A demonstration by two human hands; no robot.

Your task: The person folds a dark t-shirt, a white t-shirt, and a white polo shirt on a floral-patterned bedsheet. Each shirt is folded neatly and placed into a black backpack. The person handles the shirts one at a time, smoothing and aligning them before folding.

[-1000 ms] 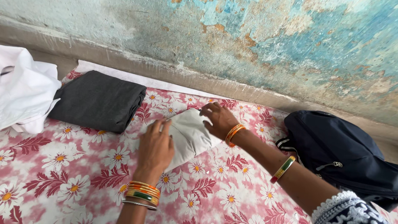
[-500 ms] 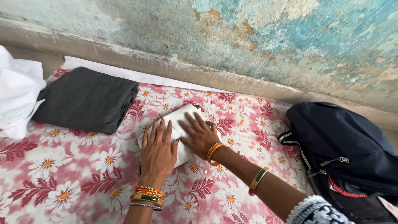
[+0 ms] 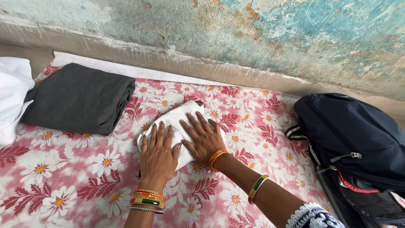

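A small folded white cloth lies on the floral bedsheet. My left hand lies flat on its near left part, fingers spread. Beside it my right hand presses flat on the right part of the cloth, fingers apart. Both wrists carry orange and green bangles. Neither hand grips anything; both palms rest on the cloth and hide most of it.
A folded dark grey garment lies to the left, with a white cloth bundle beyond it at the left edge. A dark blue backpack sits at the right. A peeling blue-green wall runs along the back.
My right hand moved from the cloth's far edge onto its top and now lies flat beside my left hand. The cloth looks more compact. The view drifted slightly.
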